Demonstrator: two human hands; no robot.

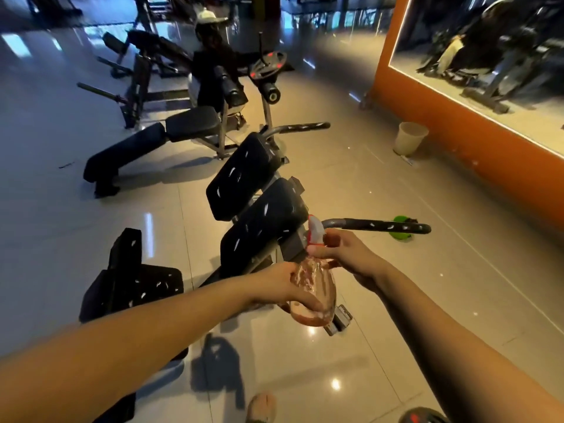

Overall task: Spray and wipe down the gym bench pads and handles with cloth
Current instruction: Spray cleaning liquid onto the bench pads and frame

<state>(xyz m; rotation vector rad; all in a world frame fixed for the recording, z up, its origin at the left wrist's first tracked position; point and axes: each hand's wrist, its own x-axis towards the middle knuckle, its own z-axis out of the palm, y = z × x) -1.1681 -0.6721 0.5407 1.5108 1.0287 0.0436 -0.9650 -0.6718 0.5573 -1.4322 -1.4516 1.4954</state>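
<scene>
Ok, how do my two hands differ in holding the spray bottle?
The left hand wraps the clear body of the spray bottle from the side; the right hand grips its neck, just under the red and white sprayer head. The left hand sits lower, the right hand higher, close to the bench handle. Both hold the same bottle.

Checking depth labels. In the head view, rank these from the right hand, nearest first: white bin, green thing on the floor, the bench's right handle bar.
From the right hand, which grips the spray bottle:
1. The handle bar, just past the fingers, to the right.
2. The green thing, on the floor behind the bar's far end.
3. The white bin, farthest, by the orange wall.
</scene>
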